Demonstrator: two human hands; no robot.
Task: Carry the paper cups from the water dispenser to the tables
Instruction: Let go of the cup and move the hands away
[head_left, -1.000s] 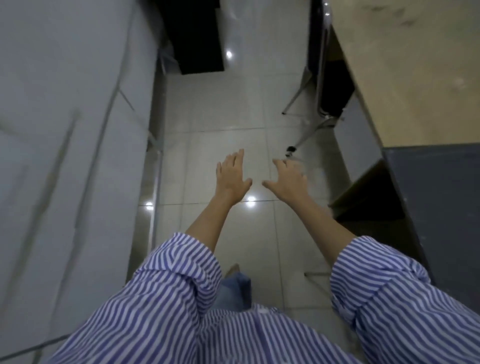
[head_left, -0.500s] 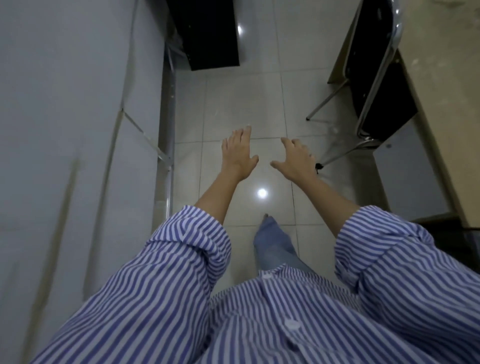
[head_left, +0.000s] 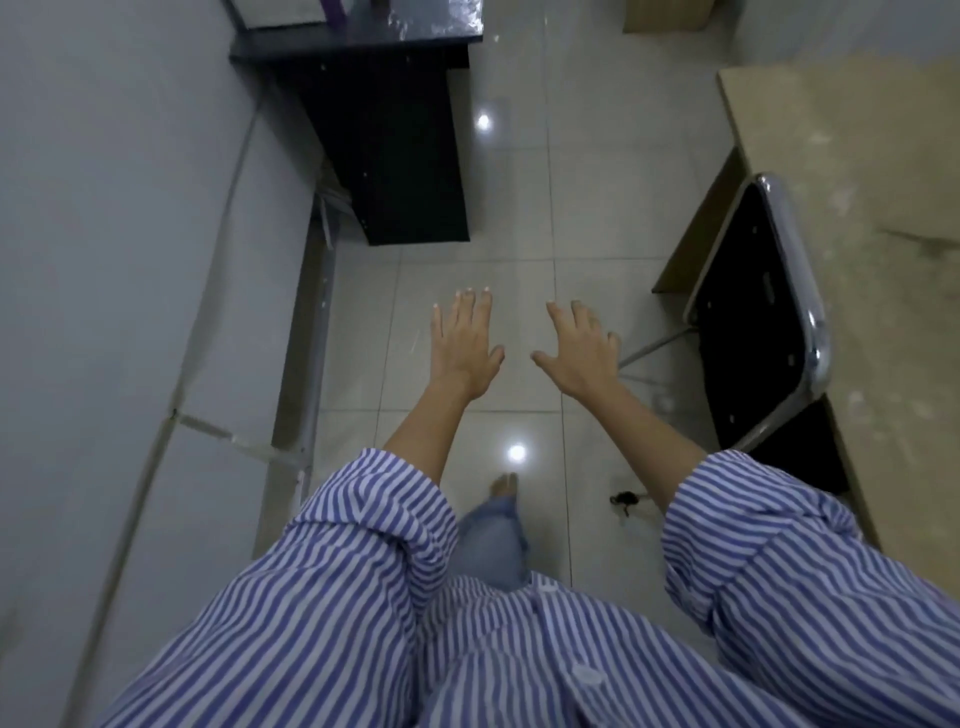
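Both hands, left (head_left: 464, 345) and right (head_left: 577, 351), hung spread and empty over the tiled floor (head_left: 519, 218), beside a black chair (head_left: 748, 322) at the bench (head_left: 857, 218).

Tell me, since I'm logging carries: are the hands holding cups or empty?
Empty. The left hand and right hand are both spread flat, fingers apart, above the tiled floor; no cup is in view.
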